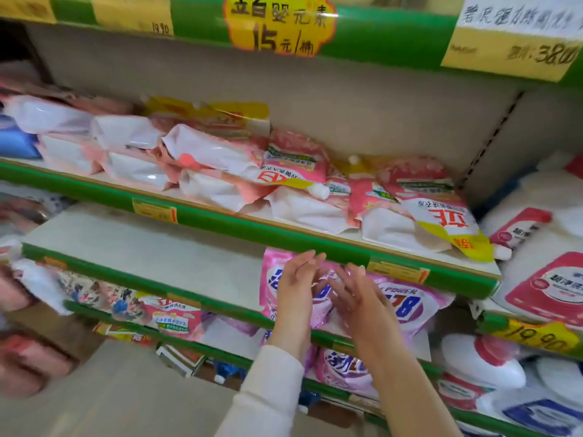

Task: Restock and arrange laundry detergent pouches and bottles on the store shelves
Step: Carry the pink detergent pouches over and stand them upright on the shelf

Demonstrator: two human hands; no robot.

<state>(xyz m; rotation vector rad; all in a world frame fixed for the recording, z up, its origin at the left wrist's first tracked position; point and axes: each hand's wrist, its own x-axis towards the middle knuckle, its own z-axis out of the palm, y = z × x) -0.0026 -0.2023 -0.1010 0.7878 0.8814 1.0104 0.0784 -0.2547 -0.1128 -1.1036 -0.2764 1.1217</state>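
Pink-purple soft plastic detergent pouch (407, 305) sits just under green shelf edge (220, 222). Left hand (295, 288) and right hand (356, 299) in front, fingers loosely spread, gripping nothing; contact unclear. Likely floppy, slick, liquid-heavy: grab both side seams.

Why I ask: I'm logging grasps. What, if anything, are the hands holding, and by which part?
Nothing is held. The left hand and right hand are open, fingers fairly straight, in front of the pink pouches; whether they touch cannot be told.
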